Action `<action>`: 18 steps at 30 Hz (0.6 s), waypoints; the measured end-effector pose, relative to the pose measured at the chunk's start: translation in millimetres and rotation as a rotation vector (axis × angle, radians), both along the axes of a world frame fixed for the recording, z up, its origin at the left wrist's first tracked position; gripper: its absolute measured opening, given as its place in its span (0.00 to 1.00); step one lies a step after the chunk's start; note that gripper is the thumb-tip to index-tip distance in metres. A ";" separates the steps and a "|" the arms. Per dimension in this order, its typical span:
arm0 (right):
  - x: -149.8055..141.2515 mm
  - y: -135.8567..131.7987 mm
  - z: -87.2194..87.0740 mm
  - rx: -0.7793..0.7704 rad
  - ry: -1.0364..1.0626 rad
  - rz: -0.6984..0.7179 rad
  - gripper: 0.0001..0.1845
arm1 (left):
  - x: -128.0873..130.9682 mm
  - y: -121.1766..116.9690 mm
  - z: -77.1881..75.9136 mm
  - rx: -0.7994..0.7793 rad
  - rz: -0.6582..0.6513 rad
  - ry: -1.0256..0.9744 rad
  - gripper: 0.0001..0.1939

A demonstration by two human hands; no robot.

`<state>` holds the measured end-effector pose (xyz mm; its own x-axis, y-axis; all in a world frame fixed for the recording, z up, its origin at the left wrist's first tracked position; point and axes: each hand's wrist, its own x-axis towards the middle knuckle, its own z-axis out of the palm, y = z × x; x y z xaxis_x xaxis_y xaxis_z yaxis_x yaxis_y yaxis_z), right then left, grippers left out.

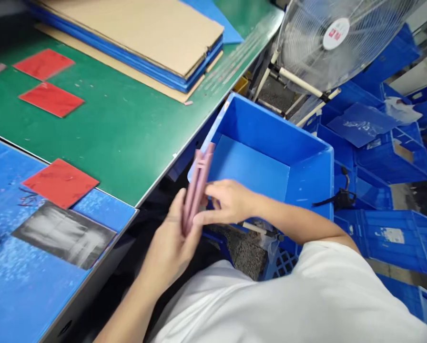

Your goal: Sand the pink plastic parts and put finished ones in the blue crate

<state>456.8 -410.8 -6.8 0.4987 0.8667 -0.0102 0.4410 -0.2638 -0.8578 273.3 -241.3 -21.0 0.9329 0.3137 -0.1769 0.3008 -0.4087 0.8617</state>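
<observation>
Between my two hands I hold a slim pink plastic piece (198, 183), long and grooved, tilted with its far end pointing up and away. What exactly it is cannot be made out. My left hand (176, 238) is wrapped round its near end. On its right side, the thumb and fingers of my right hand (228, 202) pinch it. Just beyond the piece stands a blue plastic bin (310, 157), its left rim close behind the piece's far end.
Red sheets (61, 183) and a dark, white-scuffed pad (63, 233) lie on the worktable (127, 147) at left. Stacked cardboard (145, 33) sits at the back. A large floor fan (317, 43) stands past the bin, with several blue crates (388, 238) at right.
</observation>
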 end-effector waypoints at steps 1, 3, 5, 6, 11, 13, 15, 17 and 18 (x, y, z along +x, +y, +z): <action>-6.3 -0.8 3.6 0.038 0.027 -0.028 0.30 | 13.5 -5.8 5.2 -0.031 -0.059 -0.030 0.51; 5.7 -11.7 0.6 0.086 0.162 -0.231 0.31 | 31.0 -11.9 12.0 -0.086 -0.130 -0.084 0.53; 45.0 -29.2 -8.8 0.086 0.339 -0.490 0.33 | 32.4 -8.5 10.1 -0.122 -0.148 -0.132 0.51; 68.9 -37.3 -14.2 0.065 0.403 -0.588 0.33 | 27.0 -4.0 5.3 -0.132 -0.139 -0.141 0.49; 138.3 -44.6 -53.6 -0.192 0.507 -0.645 0.28 | -33.8 18.9 -34.7 -0.172 0.083 -0.096 0.42; 135.5 -33.1 -69.0 -0.245 0.529 -0.626 0.28 | -57.3 20.5 -46.2 -0.202 0.151 -0.072 0.41; 125.9 -20.0 -74.9 -0.233 0.529 -0.595 0.28 | -74.6 19.4 -53.1 -0.218 0.209 -0.054 0.40; 114.3 -7.7 -68.2 -0.186 0.530 -0.527 0.29 | -87.8 18.3 -55.5 -0.209 0.285 -0.047 0.38; 108.3 -1.7 -60.5 -0.160 0.534 -0.472 0.29 | -94.0 18.3 -54.5 -0.201 0.314 -0.049 0.38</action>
<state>565.1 -412.5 -67.3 0.7103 0.5282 -0.4653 -0.2185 -0.4629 -0.8590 179.3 -223.0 -75.5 0.8056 0.5493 -0.2220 0.3413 -0.1241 0.9317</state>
